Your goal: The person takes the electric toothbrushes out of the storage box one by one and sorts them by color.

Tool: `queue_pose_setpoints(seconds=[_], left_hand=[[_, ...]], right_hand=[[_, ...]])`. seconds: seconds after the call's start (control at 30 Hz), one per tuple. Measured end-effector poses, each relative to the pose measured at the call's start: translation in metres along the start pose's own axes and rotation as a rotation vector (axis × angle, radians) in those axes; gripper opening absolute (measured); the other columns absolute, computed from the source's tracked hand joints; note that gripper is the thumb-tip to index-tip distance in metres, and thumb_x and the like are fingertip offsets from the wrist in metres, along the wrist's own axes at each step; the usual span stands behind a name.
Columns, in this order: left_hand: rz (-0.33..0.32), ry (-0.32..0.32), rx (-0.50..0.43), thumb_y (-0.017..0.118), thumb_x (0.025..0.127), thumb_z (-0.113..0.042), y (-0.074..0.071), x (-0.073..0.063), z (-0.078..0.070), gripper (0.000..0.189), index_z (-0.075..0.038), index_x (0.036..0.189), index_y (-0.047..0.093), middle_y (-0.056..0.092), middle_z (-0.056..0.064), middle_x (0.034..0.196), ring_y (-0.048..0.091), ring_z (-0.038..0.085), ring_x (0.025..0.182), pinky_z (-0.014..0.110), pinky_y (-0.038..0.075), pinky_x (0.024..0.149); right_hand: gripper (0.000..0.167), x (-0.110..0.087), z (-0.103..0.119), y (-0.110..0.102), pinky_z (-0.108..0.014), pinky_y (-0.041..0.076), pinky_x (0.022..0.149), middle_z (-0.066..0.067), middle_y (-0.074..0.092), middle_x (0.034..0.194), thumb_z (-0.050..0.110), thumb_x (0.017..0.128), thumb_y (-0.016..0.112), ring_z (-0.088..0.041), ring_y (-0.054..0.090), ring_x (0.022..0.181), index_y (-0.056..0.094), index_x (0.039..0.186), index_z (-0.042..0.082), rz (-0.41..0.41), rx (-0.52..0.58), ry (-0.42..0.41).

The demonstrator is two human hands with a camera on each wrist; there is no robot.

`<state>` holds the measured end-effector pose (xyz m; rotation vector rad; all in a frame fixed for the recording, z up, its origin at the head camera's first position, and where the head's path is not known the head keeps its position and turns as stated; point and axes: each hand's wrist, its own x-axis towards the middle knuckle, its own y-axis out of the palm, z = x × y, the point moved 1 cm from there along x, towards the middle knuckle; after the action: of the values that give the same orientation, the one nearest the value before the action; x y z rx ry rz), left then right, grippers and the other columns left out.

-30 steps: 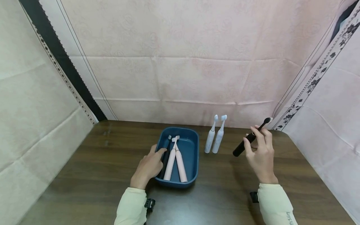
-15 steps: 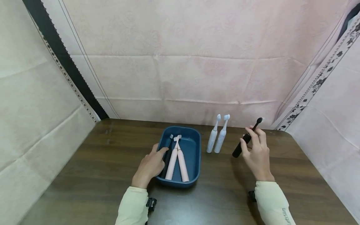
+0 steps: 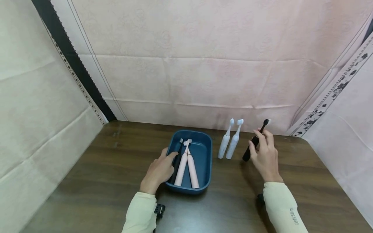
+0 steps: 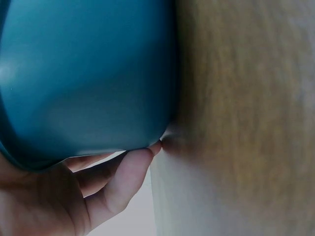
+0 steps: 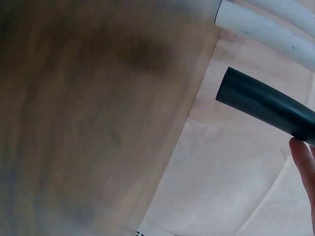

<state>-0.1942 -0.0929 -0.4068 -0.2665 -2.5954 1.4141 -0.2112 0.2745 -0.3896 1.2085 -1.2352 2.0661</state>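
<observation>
My right hand (image 3: 266,158) pinches a black electric toothbrush (image 3: 251,149) by its handle, brush head up and tilted right. In the right wrist view the toothbrush handle (image 5: 266,104) shows its flat base, with a fingertip under it. At the left side of the blue bin (image 3: 205,161), my left hand (image 3: 159,170) grips the wall, one finger over the rim. The left wrist view shows fingers against the bin's outer wall (image 4: 98,73). Inside lie a second black toothbrush (image 3: 176,168), partly hidden by the hand, and two pale pink toothbrushes (image 3: 182,169) (image 3: 193,171) with heads together.
Two light blue-white electric toothbrushes (image 3: 224,145) (image 3: 233,145) stand upright between the bin and my right hand. A pinkish cloth (image 3: 189,81) hangs behind the brown wooden table (image 3: 87,181), with pale cloths on both sides.
My right hand has brought the black toothbrush left, nearer the two standing toothbrushes, and turned it more upright. The left hand keeps its grip on the bin. The head view has shifted slightly.
</observation>
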Motion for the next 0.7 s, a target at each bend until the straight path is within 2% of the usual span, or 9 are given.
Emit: queue_pose_setpoints(seconds=[0.17, 0.37, 0.6, 0.7], left_hand=[[0.006, 0.003, -0.007, 0.056, 0.097, -0.001, 0.0, 0.0, 0.0, 0.048, -0.008, 0.144, 0.056, 0.037, 0.023, 0.154, 0.058, 0.023, 0.066, 0.048, 0.057, 0.075], [0.008, -0.002, -0.009, 0.056, 0.097, 0.0, -0.001, 0.001, -0.001, 0.048, -0.008, 0.144, 0.056, 0.036, 0.023, 0.155, 0.059, 0.024, 0.068, 0.046, 0.056, 0.073], [0.009, 0.001, -0.009, 0.056, 0.097, 0.0, -0.002, 0.0, -0.002, 0.047, -0.007, 0.144, 0.056, 0.038, 0.022, 0.154, 0.061, 0.026, 0.073, 0.049, 0.057, 0.076], [0.006, 0.002, -0.011, 0.056, 0.097, 0.0, -0.001, 0.001, -0.002, 0.047, -0.007, 0.144, 0.056, 0.038, 0.022, 0.154, 0.06, 0.024, 0.069, 0.046, 0.056, 0.071]], right_hand=[[0.051, 0.001, -0.004, 0.0, -0.034, 0.045, 0.053, -0.026, 0.052, 0.13, -0.01, 0.082, 0.076, -0.026, 0.056, 0.065, 0.06, 0.13, -0.005, -0.011, -0.011, 0.021], [0.049, -0.001, -0.01, 0.0, -0.044, 0.048, 0.051, -0.028, 0.049, 0.129, -0.007, 0.085, 0.075, -0.025, 0.056, 0.063, 0.059, 0.13, -0.006, 0.039, -0.027, 0.052], [0.044, -0.002, -0.011, 0.002, -0.048, 0.052, 0.056, -0.027, 0.048, 0.128, -0.006, 0.085, 0.075, -0.029, 0.059, 0.066, 0.059, 0.126, -0.007, 0.107, -0.026, 0.111], [0.043, -0.003, -0.011, 0.002, -0.05, 0.052, 0.056, -0.026, 0.048, 0.127, -0.006, 0.086, 0.075, -0.029, 0.06, 0.066, 0.059, 0.125, -0.006, 0.11, -0.023, 0.13]])
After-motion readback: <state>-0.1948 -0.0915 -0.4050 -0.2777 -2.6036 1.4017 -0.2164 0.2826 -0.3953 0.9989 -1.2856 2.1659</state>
